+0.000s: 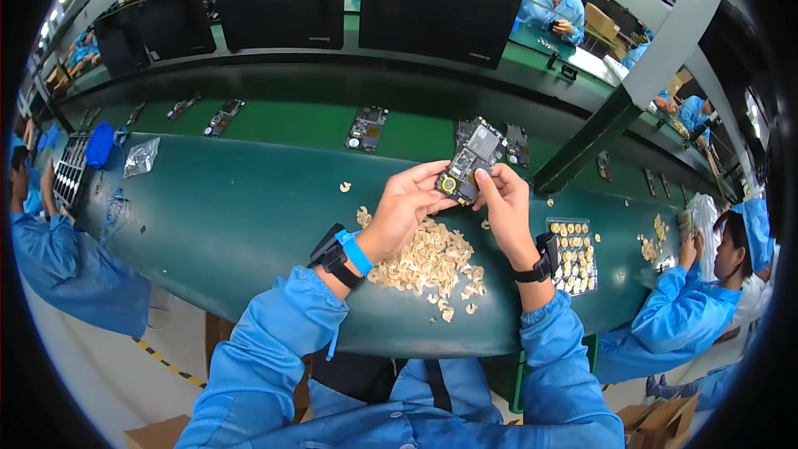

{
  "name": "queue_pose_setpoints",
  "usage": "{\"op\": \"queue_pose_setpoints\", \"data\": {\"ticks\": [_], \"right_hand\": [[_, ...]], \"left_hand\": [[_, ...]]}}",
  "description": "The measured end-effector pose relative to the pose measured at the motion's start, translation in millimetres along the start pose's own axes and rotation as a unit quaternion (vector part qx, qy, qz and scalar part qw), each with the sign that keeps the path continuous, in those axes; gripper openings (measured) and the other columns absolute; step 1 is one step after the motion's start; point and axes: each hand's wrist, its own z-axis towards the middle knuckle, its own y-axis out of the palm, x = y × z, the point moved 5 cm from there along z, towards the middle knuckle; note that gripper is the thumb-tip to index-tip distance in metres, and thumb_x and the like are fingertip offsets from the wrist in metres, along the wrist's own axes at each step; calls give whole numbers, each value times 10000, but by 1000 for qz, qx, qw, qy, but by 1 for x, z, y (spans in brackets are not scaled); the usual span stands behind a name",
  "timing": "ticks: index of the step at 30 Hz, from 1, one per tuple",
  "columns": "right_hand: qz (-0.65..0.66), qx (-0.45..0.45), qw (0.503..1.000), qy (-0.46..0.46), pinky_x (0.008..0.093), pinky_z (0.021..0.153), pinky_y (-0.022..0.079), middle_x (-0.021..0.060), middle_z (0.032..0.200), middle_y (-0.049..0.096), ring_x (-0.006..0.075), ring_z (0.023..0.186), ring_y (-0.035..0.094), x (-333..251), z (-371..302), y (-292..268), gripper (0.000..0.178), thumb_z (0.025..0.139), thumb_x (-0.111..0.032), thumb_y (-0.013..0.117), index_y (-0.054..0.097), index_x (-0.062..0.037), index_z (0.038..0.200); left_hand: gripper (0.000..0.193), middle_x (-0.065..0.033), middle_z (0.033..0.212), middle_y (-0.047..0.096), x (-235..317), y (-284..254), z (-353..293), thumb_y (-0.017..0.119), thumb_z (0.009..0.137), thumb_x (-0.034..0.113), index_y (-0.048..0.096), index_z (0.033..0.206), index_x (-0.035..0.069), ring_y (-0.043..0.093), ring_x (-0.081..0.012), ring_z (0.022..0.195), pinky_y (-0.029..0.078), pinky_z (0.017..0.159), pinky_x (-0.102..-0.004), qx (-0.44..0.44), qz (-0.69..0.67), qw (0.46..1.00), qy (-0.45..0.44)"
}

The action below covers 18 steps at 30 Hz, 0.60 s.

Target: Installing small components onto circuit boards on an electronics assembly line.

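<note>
My two hands meet just right of the frame's centre, holding a circuit board (470,165) tilted above the far edge of a dark green desk (249,224). The fingers of my left hand (403,202) grip its lower left side; those of my right hand (505,202) grasp the lower right side, the thumb lying on the face. The board is dark, with a grey metal plate on its upper part and a yellow ring at its lower left corner.

Below my hands, around the centre, lies a loose heap of cream, C-shaped pieces (428,259), a few scattered beside it. To its right, a clear tray (593,285) carries rows of round, pale yellow parts (573,259).

I wear blue sleeves (270,337), a black device on each wrist, and a bright blue band (355,253) on the left one. Beyond the desk, more boards (367,129) lie spaced along a green strip (287,129) across the upper frame. A clear plastic bag (141,158) rests at the upper left. Co-workers in blue sit at the left edge (71,262) and right edge (686,308).
</note>
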Motion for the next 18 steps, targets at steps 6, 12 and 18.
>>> {"op": "queue_pose_setpoints", "data": {"ticks": [6, 12, 18], "right_hand": [[-154, -29, 987, -32, 230, 631, 511, 13, 868, 693, 55, 732, 614, -81, -22, -23, 135, 990, -101, 690, 660, 27, 1021], [-233, 85, 967, 60, 208, 649, 483, 15, 841, 721, 50, 738, 632, -106, -84, -200, 141, 981, -94, 684, 724, 34, 1022], [-301, 206, 925, 108, 246, 526, 464, -3, 753, 670, 72, 610, 557, -24, -11, -283, 209, 973, -217, 711, 754, -12, 965]], "left_hand": [[489, -237, 1297, 658, 4, -22, -4, 488, 923, -75, 524, 1410, -82, 695, -282, 1153, 587, 957, -372, 53, 154, 987, 14], [334, -210, 1169, 711, -2, -18, 5, 501, 965, -33, 602, 1281, -71, 747, -264, 986, 608, 811, -335, 75, 171, 982, 5], [268, -189, 1089, 726, -1, -23, -3, 504, 972, -29, 632, 1205, -64, 754, -244, 910, 602, 756, -309, 90, 221, 971, -12]]}}
